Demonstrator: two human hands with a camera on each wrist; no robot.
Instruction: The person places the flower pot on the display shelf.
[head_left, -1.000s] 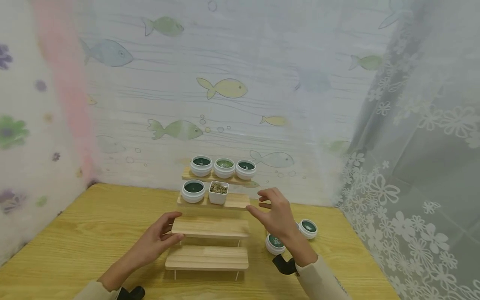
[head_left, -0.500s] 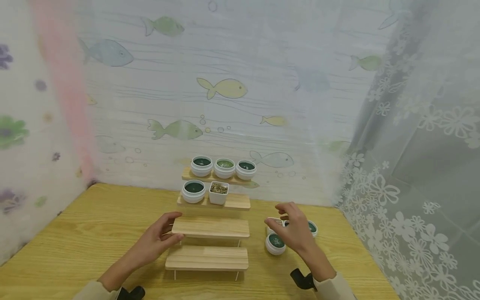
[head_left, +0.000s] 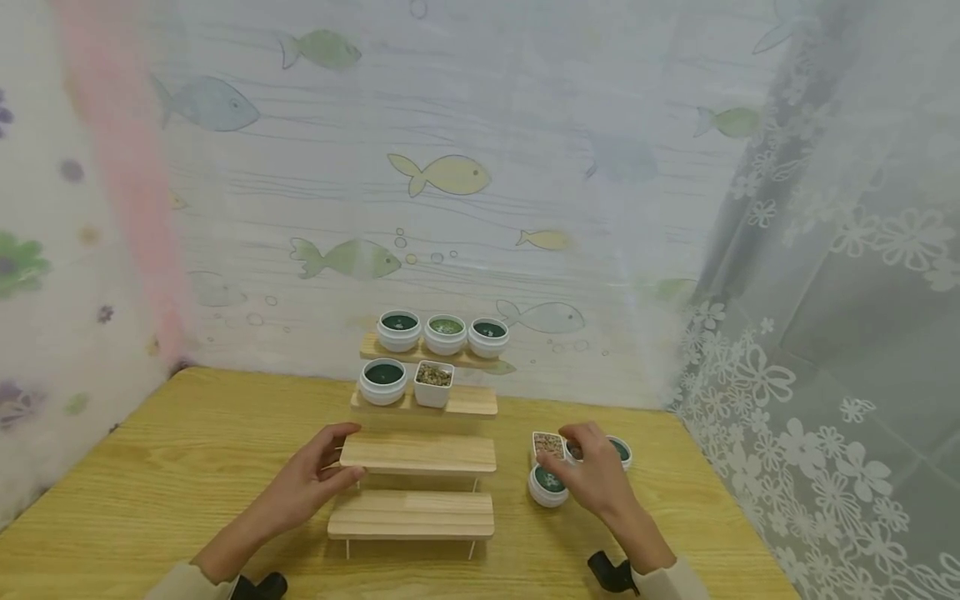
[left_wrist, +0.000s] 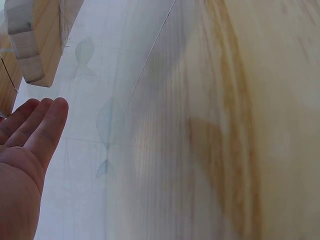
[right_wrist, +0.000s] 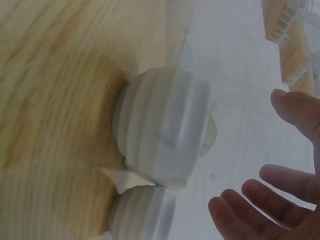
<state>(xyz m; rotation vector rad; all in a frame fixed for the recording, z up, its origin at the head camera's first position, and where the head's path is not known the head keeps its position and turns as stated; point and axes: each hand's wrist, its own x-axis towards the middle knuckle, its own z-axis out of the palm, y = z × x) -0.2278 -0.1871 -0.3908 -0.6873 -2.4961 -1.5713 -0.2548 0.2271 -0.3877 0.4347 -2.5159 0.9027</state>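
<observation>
In the head view, my left hand (head_left: 311, 471) is at the left end of a wooden shelf board (head_left: 420, 452), thumb and fingers either side of its corner. The left wrist view shows those fingers (left_wrist: 47, 127) straight, just below a board's end (left_wrist: 37, 65). My right hand (head_left: 600, 477) hovers over a small group of white pots, thumb and fingers spread apart. Among them are a square pot of pale grains (head_left: 550, 444) and a round pot with a dark green top (head_left: 547, 487). Ribbed white pots (right_wrist: 160, 125) stand before the right hand's parted fingers (right_wrist: 272, 202) in the right wrist view.
The stepped wooden stand bears three round pots (head_left: 444, 335) on its top board. One round pot (head_left: 383, 382) and a square pot (head_left: 433, 383) sit on the board below. Behind the wooden table (head_left: 225, 433) hangs a fish-patterned curtain (head_left: 450, 233).
My right hand has moved right and down from beside the second-highest board to over the pots on the table. The left hand stays at the shelf end.
</observation>
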